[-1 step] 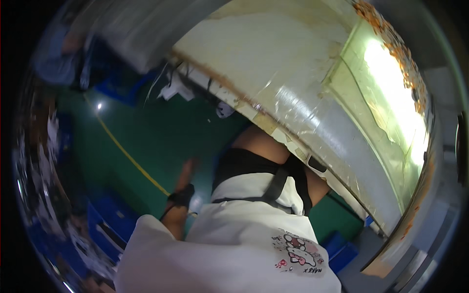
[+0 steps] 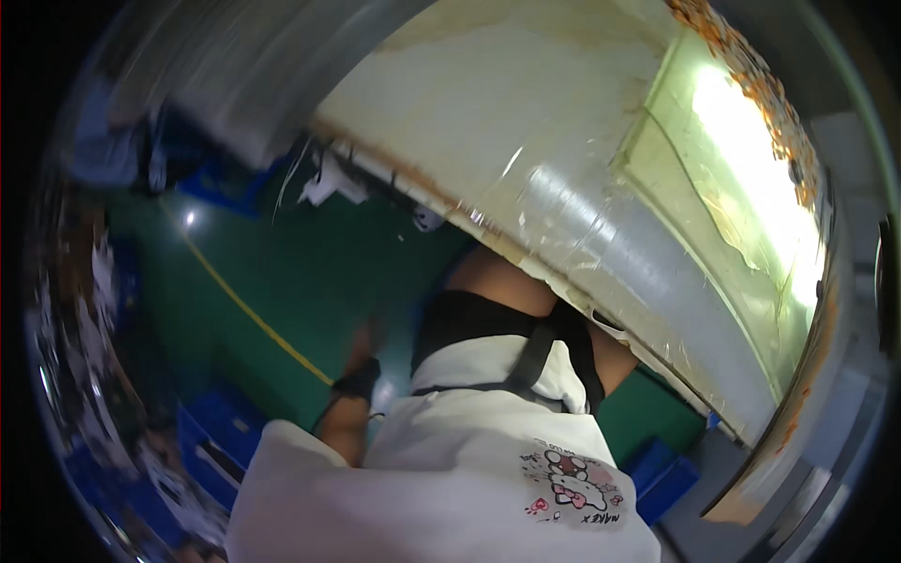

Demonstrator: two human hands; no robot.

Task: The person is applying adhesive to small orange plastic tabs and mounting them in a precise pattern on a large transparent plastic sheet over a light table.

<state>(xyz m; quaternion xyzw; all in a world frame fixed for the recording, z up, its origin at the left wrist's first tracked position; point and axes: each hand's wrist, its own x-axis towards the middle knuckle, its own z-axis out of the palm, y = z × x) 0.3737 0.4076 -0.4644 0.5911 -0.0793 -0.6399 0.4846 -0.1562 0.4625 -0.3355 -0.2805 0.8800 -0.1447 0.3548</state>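
Observation:
My left hand hangs low at my left side, over the green floor. It is dim and smeared, so its fingers cannot be made out, nor whether they hold anything. A black band wraps the wrist. Nothing near that hand appears to touch it. My right hand is out of sight. In front of my lap stretches a pale, worn worktable, its surface partly covered by shiny clear film.
A bright lamp glow falls on the table's right side, beside many small orange pieces. Blue bins stand at the left, another blue bin at the right. A yellow line crosses the floor. Under the table edge lies something white.
The view has shifted slightly, with the table edge lying a little differently across it. My left hand has stayed low at my side and looks more smeared.

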